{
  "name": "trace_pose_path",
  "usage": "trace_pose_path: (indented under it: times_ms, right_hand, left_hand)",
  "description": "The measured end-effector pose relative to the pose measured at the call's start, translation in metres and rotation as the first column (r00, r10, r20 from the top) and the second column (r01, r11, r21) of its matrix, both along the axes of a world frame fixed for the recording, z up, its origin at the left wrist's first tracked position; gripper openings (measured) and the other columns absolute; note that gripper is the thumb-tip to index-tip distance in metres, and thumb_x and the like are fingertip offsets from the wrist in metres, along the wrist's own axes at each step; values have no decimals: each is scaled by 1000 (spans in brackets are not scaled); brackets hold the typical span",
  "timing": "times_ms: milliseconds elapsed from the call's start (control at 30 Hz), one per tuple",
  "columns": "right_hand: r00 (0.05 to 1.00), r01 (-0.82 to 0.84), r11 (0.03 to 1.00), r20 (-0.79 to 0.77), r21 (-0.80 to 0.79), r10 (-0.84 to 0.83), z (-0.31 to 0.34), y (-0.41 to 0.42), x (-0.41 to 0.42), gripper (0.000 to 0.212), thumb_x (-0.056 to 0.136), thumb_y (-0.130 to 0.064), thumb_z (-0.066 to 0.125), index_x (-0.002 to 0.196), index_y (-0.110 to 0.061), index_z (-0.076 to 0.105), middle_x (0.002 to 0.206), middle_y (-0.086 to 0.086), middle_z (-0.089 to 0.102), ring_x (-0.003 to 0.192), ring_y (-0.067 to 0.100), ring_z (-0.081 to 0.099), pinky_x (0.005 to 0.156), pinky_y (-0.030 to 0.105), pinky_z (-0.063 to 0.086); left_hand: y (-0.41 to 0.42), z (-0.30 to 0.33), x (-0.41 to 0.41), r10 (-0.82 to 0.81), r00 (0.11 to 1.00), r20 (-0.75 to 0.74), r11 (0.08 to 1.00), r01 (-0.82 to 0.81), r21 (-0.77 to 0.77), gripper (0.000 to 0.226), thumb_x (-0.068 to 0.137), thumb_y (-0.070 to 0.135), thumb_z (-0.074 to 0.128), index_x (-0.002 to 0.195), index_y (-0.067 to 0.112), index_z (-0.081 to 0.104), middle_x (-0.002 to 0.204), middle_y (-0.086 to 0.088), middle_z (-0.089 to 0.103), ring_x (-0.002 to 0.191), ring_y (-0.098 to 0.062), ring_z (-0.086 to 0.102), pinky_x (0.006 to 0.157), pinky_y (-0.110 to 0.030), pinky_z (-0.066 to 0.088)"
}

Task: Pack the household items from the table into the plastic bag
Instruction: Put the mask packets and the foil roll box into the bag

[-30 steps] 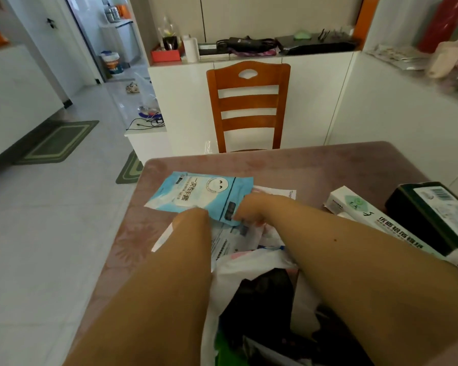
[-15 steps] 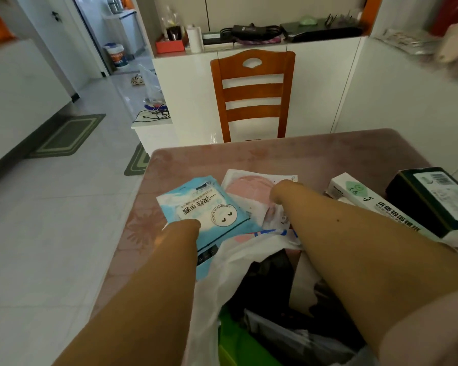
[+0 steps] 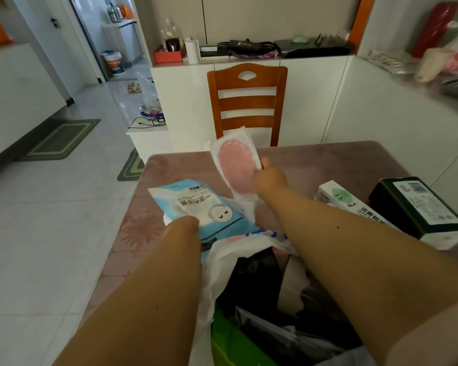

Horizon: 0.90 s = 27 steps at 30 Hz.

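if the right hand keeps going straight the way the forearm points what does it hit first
Probably the wooden chair behind the table's far edge. The right hand, gripping the pink packet, points up and away over bare tabletop; depth is unclear, so it may pass short of the chair.

My right hand (image 3: 270, 178) grips pink-and-white packet (image 3: 236, 165), lifted above table (image 3: 328, 159); my left hand (image 3: 183, 227) holds blue packet (image 3: 206, 204) beside open plastic bag (image 3: 222, 262); white box (image 3: 347, 199), dark box (image 3: 418, 207) at right

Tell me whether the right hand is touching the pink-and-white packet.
Touching. The head view shows the right hand gripping the pink-and-white packet by its edge, lifted upright above the table.
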State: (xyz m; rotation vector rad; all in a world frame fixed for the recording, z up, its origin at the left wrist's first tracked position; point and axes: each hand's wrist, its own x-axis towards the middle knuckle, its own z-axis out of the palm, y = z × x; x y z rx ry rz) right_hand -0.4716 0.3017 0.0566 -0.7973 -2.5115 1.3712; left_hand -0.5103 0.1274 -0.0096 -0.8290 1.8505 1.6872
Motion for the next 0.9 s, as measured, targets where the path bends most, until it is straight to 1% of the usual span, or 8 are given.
trace_pose_path:
  times_ms: [33,133,300,400,567,700,800,900]
  right_hand:
    - [996,4,998,-94,58,2,6,3,0,20,98,-12,41,116,-11,50,99,6,52,85,23,51,66,29,42]
    - [964,-177,944,-146,278,224,24,-4,7,8,97,-15,48,105,-13,48,92,2,54,82,20,54,64,27,45]
    - [822,-565,825,81,-15,564,31,-29,21,33,87,0,52,109,-24,59,130,7,52,121,27,49,102,44,46]
    - [821,-549,814,59,-193,568,45,-42,29,49,85,-33,56,131,-15,56,133,7,53,123,26,48,110,42,38]
    - [829,-557,830,80,28,554,53,-51,51,44,98,-36,48,134,-11,54,142,7,49,129,23,44,114,37,31]
    - [885,-463,886,-47,16,463,53,-48,65,29,97,-27,50,119,-12,62,115,5,58,104,20,53,94,33,45]
    - [955,-278,956,-81,90,285,66,-29,72,22,91,-22,62,112,-17,60,101,-3,55,95,16,54,82,28,46]
    - [990,-140,921,-39,-363,135,88,-5,83,28,81,-31,74,103,-18,63,105,0,66,100,20,63,95,37,49]
  left_hand:
    - [3,11,8,80,997,-24,989,-76,128,10,91,10,56,96,3,51,82,-15,58,62,-29,57,30,-30,48]
    - [6,44,23,72,997,-25,947,-60,316,18,92,13,57,109,7,54,90,-16,65,68,-33,61,42,-40,51]
    - [2,84,40,35,981,-189,835,76,545,27,101,13,37,121,5,54,105,-22,64,74,-28,56,59,-39,52]
    - [-6,89,41,108,987,-120,693,11,720,29,97,23,43,109,8,65,85,-21,75,86,-37,64,56,-46,58]
    - [-4,114,57,136,984,-117,570,18,821,53,82,54,52,93,7,77,87,-23,74,79,-39,70,67,-52,57]
    - [3,135,74,-52,980,-193,809,155,567,40,96,13,48,133,-3,48,101,-19,62,85,-33,59,66,-44,55]
    - [2,149,84,-91,959,-269,862,211,462,30,96,0,47,126,1,51,114,-18,61,103,-37,59,82,-47,50]
    - [-6,177,94,-153,913,-377,803,337,492,18,95,-6,45,100,5,59,109,-16,63,107,-36,57,97,-52,43]
